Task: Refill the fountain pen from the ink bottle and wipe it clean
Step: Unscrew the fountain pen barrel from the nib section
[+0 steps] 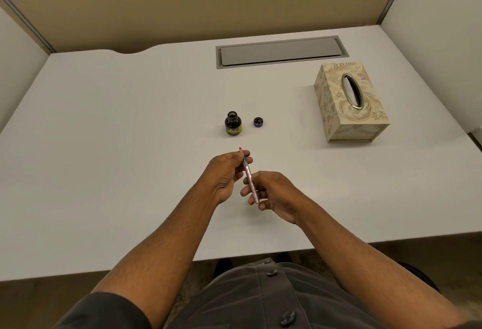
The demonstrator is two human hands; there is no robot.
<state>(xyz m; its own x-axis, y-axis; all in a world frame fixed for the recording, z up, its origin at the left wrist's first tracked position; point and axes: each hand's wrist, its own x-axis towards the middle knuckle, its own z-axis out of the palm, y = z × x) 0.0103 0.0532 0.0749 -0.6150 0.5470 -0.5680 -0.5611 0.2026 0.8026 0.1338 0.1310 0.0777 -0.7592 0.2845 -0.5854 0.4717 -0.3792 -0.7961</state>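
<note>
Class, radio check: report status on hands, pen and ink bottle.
Left hand and right hand both grip the pen, nib toward the ink bottle. Bottle open, cap beside it. Path clear.

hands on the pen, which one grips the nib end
The left hand pinches the slim pinkish fountain pen near its nib, closest to the ink bottle; the right hand holds the rear end.

white desk (104, 146); grey cable hatch (280, 52) at back edge.

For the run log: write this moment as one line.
left hand grips pen near tip | right hand holds its back end | ink bottle open | cap beside it
</note>
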